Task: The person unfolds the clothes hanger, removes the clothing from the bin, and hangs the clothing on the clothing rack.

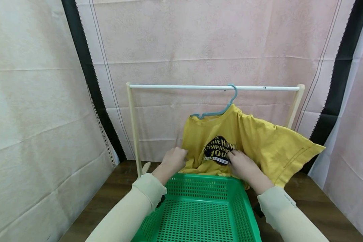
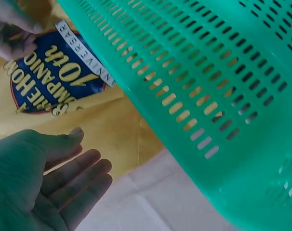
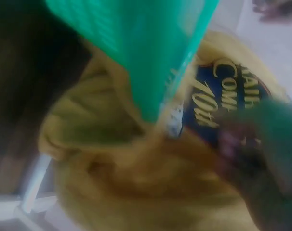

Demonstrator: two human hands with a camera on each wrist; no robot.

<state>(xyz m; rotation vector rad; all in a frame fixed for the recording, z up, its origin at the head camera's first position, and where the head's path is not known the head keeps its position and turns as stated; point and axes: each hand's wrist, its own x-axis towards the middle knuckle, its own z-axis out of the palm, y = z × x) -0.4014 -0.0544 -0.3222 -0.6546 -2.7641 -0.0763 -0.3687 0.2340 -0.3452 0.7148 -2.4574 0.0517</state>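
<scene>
A yellow T-shirt (image 1: 260, 141) with a dark printed badge hangs from a blue hanger (image 1: 217, 112) hooked over the rack's white bar. One shoulder is over the hanger; the hanger's left arm shows above the collar. The right sleeve spreads out sideways. My left hand (image 2: 54, 178) is beside the shirt's left part, its fingers loosely extended and nothing in them. By the print is my right hand (image 1: 243, 166), fingers loosely bent; the right wrist view is blurred, so whether it touches the cloth is unclear. The shirt's lower part is hidden behind the green basket (image 1: 245, 201).
The clothes rack (image 1: 133, 127) stands on a dark wooden table (image 1: 109, 198), with pale curtains (image 1: 199, 37) behind and at both sides. The perforated basket sits in front of the rack, between my forearms.
</scene>
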